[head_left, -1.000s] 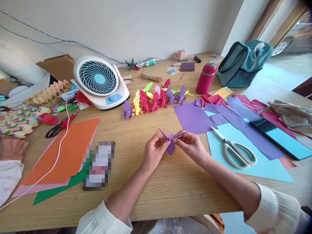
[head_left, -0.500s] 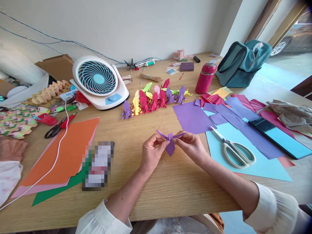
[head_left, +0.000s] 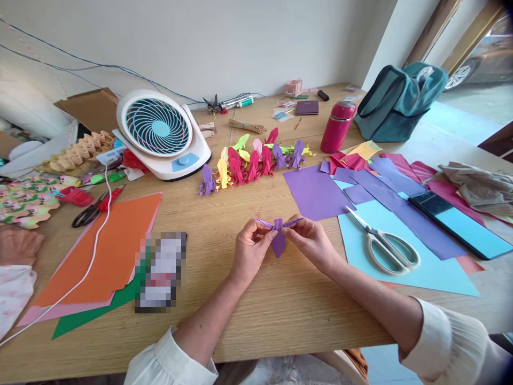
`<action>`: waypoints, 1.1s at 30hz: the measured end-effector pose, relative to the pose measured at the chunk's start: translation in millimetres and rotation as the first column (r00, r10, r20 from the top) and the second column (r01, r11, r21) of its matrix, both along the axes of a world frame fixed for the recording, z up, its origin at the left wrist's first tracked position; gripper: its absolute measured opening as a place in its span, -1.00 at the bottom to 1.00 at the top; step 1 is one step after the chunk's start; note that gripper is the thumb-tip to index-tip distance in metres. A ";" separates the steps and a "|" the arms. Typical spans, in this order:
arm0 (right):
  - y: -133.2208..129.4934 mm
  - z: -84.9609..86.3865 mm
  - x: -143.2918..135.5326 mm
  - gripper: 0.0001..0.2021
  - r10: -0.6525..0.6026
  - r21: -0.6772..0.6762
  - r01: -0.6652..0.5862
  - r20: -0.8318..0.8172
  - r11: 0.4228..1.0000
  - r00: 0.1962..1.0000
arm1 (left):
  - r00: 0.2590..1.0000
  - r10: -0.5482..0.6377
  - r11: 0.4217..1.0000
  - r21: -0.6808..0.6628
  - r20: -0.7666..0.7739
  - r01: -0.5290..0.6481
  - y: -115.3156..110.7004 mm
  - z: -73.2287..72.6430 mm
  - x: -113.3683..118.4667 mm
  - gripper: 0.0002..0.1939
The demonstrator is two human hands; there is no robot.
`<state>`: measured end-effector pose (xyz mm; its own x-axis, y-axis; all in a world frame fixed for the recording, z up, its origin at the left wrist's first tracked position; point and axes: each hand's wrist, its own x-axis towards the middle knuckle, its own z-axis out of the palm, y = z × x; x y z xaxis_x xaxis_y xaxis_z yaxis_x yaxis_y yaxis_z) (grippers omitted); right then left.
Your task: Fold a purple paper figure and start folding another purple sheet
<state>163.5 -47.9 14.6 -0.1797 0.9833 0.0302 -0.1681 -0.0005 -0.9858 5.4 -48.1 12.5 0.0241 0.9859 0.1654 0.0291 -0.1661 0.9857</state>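
Note:
A small folded purple paper figure [head_left: 278,245] is held over the wooden table, with two thin points sticking out sideways and a wider pointed flap hanging down. My left hand [head_left: 253,246] pinches its left side between thumb and fingers. On the other side, my right hand [head_left: 310,240] grips the right point the same way. Beyond my hands stands a cluster of finished folded paper figures [head_left: 253,164] in purple, yellow, red, pink and green. Right of my right hand, white-handled scissors [head_left: 390,251] lie on a light blue sheet [head_left: 436,278].
A white fan [head_left: 160,133] stands at the back left. Orange paper [head_left: 108,251] and a blurred-out phone-like object [head_left: 160,272] lie left. Purple sheets [head_left: 316,192], a phone [head_left: 460,224], a pink bottle [head_left: 339,128] and a teal bag [head_left: 395,107] are on the right. Another person's hand [head_left: 18,246] rests far left.
Almost nothing differs. Both hands keep their pinch on the purple paper figure, and the view has shifted very slightly.

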 end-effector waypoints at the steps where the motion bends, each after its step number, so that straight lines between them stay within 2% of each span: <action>1: 0.2 0.0 -0.2 -0.66 -0.004 -0.004 0.004 -0.007 1.000 1.000 | 1.000 -0.009 1.000 -0.005 -0.003 0.009 -0.2 0.9 -0.1 -0.81; 7: 2.1 -2.9 1.3 -0.63 -0.011 -0.017 0.012 0.024 1.000 1.000 | 0.997 -0.067 0.993 -0.096 0.039 0.071 -2.1 7.9 0.0 -0.74; 11: 3.2 -6.1 1.0 -0.62 -0.011 -0.047 0.013 0.037 0.999 0.999 | 0.994 -0.080 0.983 -0.158 0.080 0.092 -1.6 7.0 1.2 -0.71; 16: 6.1 -9.4 1.0 -0.62 -0.052 -0.036 0.054 0.040 0.998 0.998 | 0.994 -0.101 0.973 -0.206 0.042 0.108 1.5 5.0 -1.9 -0.76; 23: 10.3 -15.8 7.7 -0.68 -0.014 -0.012 0.015 0.101 1.000 0.995 | 0.975 -0.198 0.916 -0.336 0.105 0.222 7.0 5.0 -10.3 -0.72; 28: 13.4 -16.2 11.6 -0.71 -0.010 -0.004 0.011 0.157 1.000 0.987 | 0.972 -0.179 0.910 -0.351 0.152 0.222 6.8 5.4 -7.9 -0.71; 33: 14.2 -11.4 11.2 -0.68 0.031 -0.036 -0.029 0.061 0.999 0.998 | 0.978 -0.124 0.902 -0.390 0.170 0.183 5.9 6.8 -6.1 -0.55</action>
<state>174.7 -33.7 3.2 -0.2094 0.9777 -0.0162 -0.1066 -0.0393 -0.9935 -0.8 -42.2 19.4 0.1863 0.9549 -0.2311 -0.1050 0.2532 0.9617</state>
